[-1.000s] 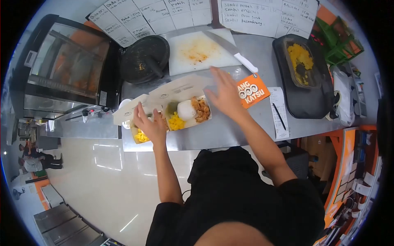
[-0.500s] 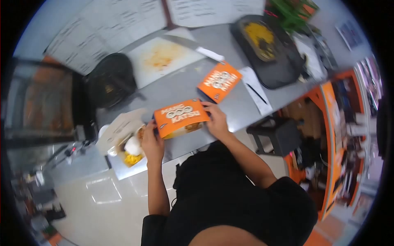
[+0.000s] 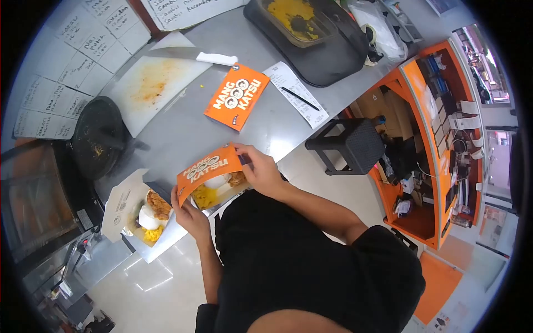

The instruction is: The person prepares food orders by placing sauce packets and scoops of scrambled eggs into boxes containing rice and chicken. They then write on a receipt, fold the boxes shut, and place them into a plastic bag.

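An orange "Mang Katsu" takeaway box (image 3: 206,166) is held between both my hands at the counter's front edge. Its lid is bowed and partly raised, so yellow food (image 3: 204,196), white rice and a browned fried piece show beneath. My left hand (image 3: 191,217) grips the lid's left edge, and my right hand (image 3: 261,171) has its fingers closed on the right edge. To the left lies an open takeaway box (image 3: 119,208) with rice (image 3: 148,217), fried meat (image 3: 158,204) and yellow food in it. A closed orange box (image 3: 237,97) rests farther back.
A knife (image 3: 214,57) lies across a stained white cutting board (image 3: 152,83). Beside the board is a dark stone mortar (image 3: 99,136). A pen (image 3: 300,98) sits on a paper slip (image 3: 288,83), near a black tray (image 3: 327,64) bearing a yellow-food container. A black stool (image 3: 355,145) stands right.
My view has turned, shifting the counter leftward in the picture. The held box's lid is more tilted up, and more of the food under it shows. Both hands keep hold.
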The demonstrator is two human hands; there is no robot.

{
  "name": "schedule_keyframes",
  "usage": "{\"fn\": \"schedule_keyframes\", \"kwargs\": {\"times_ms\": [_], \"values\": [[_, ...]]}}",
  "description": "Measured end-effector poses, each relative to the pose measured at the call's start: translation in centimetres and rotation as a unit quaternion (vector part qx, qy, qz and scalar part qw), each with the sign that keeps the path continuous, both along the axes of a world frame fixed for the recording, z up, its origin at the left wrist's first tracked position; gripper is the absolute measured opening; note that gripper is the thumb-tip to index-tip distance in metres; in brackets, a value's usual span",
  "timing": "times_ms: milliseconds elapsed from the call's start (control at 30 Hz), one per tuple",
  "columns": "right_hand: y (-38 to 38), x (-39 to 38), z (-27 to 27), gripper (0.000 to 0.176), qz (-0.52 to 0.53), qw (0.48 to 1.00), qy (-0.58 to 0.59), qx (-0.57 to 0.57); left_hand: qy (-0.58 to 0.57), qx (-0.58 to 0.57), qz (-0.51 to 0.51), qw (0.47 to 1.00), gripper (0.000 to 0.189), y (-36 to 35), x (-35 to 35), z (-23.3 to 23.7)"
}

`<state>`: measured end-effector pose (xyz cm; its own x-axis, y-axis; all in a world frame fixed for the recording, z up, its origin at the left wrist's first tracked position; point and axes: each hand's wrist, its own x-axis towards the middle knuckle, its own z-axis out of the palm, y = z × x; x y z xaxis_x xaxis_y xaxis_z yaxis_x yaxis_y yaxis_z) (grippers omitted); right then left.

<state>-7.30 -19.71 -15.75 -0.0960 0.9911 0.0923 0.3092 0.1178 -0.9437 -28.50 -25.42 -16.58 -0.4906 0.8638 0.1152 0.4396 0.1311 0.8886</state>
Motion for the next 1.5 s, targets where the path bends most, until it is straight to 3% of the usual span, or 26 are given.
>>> {"fn": "schedule_keyframes", "kwargs": {"times_ms": [133, 233, 333, 400, 467, 533, 600, 733, 800, 933, 1000, 1033, 1067, 1133, 1167, 1267, 1333, 1400, 1433, 1467, 1500], "values": [[-1.0, 0.8, -3.6, 0.035, 0.037, 0.998, -0.047, 0.024, -0.038, -0.059, -0.008, 0.998, 0.037, -0.5, 1.6, 0.6], [-1.0, 1.3, -5.2, 0.035, 0.066, 0.997, -0.049, -0.009, 0.015, -0.074, -0.007, 0.997, 0.040, -1.3, 1.1, -0.5], [-0.6, 1.9, -4.1, 0.033, 0.088, 0.994, -0.051, -0.029, 0.042, -0.037, 0.002, 0.998, 0.040, -1.4, 1.8, -1.2], [-0.3, 2.3, -4.2, 0.031, 0.112, 0.983, -0.144, 0.023, 0.058, -0.037, 0.001, 0.998, 0.042, -1.7, 1.7, -1.8], [0.0, 2.7, -4.2, 0.031, 0.113, 0.981, -0.154, 0.034, 0.075, -0.037, 0.001, 0.996, 0.045, -2.3, 2.1, -2.2], [0.4, 3.1, -4.2, 0.031, 0.116, 0.979, -0.163, 0.047, -0.055, -0.032, -0.024, 0.998, 0.051, -2.9, 2.8, -2.4], [0.9, 3.8, -4.0, 0.037, 0.137, 0.955, -0.223, 0.137, -0.066, -0.053, -0.036, 0.996, 0.056, -3.2, 3.0, -1.9], [0.8, 4.7, -2.2, 0.047, 0.179, 0.935, -0.290, 0.100, -0.051, -0.134, -0.111, 0.983, 0.071, -3.3, 3.7, 1.4], [0.7, 4.7, -2.1, 0.056, 0.189, 0.902, -0.377, 0.088, -0.062, -0.136, -0.147, 0.978, 0.076, -3.9, 2.5, 0.6], [1.2, 6.5, -1.6, 0.062, 0.242, 0.906, -0.345, 0.049, -0.145, -0.182, -0.262, 0.937, 0.088, -3.7, 0.7, 2.7], [3.0, 8.5, -1.1, 0.065, 0.391, 0.889, -0.215, -0.104, -0.130, -0.182, -0.282, 0.933, 0.078, -3.8, 0.4, 2.9], [3.8, 9.2, -3.7, 0.070, 0.443, 0.883, -0.100, -0.120, -0.201, -0.182, -0.229, 0.935, 0.070, -3.8, 0.6, 2.6], [3.7, 8.5, -2.8, 0.070, 0.447, 0.881, -0.097, -0.119, -0.271, -0.181, -0.176, 0.929, 0.063, -3.8, 0.9, 2.2], [3.1, 6.7, 0.0, 0.071, 0.255, 0.938, -0.005, -0.234, -0.231, -0.184, -0.134, 0.946, 0.049, -3.7, 1.9, 0.9], [2.4, 5.9, -0.4, 0.071, 0.263, 0.935, 0.000, -0.236, -0.215, -0.164, -0.120, 0.955, 0.048, -3.8, 2.5, -0.3], [1.4, 4.0, -1.9, 0.065, 0.198, 0.953, -0.206, -0.101, -0.164, -0.105, -0.124, 0.973, 0.047, -4.1, 3.4, -2.9], [2.0, 4.4, -1.5, 0.067, 0.233, 0.946, -0.202, -0.098, -0.188, -0.084, -0.095, 0.974, 0.049, -3.9, 3.4, -3.6], [1.3, 4.3, -2.0, 0.068, 0.194, 0.957, -0.211, -0.053, -0.128, -0.134, -0.126, 0.975, 0.052, -4.4, 2.8, -3.7], [1.5, 4.6, -2.1, 0.068, 0.198, 0.956, -0.211, -0.051, -0.065, -0.095, -0.142, 0.983, 0.054, -4.1, 2.6, -4.1], [2.0, 4.9, -1.8, 0.072, 0.270, 0.921, -0.276, 0.055, -0.065, -0.093, -0.139, 0.984, 0.054, -3.7, 2.2, -3.7], [2.4, 5.1, -1.4, 0.076, 0.335, 0.866, -0.335, 0.159, 0.113, -0.109, -0.208, 0.966, 0.057, -3.4, 1.7, -2.7]]}}
